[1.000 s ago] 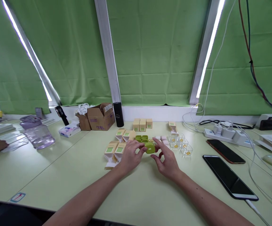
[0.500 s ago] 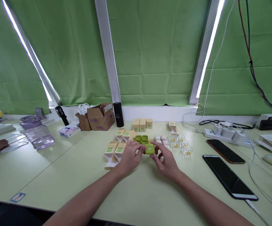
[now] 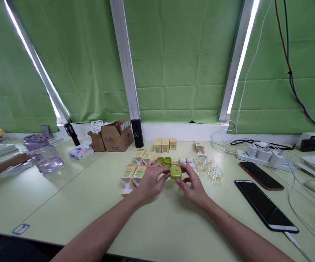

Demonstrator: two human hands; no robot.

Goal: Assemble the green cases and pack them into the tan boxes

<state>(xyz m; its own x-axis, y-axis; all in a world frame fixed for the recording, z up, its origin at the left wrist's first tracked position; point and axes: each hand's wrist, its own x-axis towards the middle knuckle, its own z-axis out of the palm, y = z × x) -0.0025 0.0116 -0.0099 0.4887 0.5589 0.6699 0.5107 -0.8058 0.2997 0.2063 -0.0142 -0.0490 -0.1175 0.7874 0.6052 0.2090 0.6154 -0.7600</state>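
Between my two hands is a small green rounded-square case (image 3: 176, 172), lifted a little above the table. My left hand (image 3: 154, 179) pinches its left edge, and my right hand (image 3: 192, 183) grips its right side with thumb and fingers. Just behind the case lie several green square trays (image 3: 164, 160), partly covered by my left hand. White rounded pieces (image 3: 186, 160) sit beyond my right fingers. Left of my left hand, several open cardboard boxes (image 3: 130, 173) with green labels lie with flaps out. Clear plastic cups (image 3: 216, 174) holding small yellow pieces stand to the right.
Closed small boxes (image 3: 165, 145) stand at the back near a black cylinder (image 3: 137, 133) and a brown carton (image 3: 117, 135). Two phones (image 3: 265, 203) and a power strip (image 3: 263, 159) with cables lie right. At left are a purple water bottle (image 3: 43, 153) and another person's arm (image 3: 6, 166).
The green case has shifted slightly right and nearer, its top now facing me more. Both hands still hold it. At left, the other person's arm has reached further toward the bottle.
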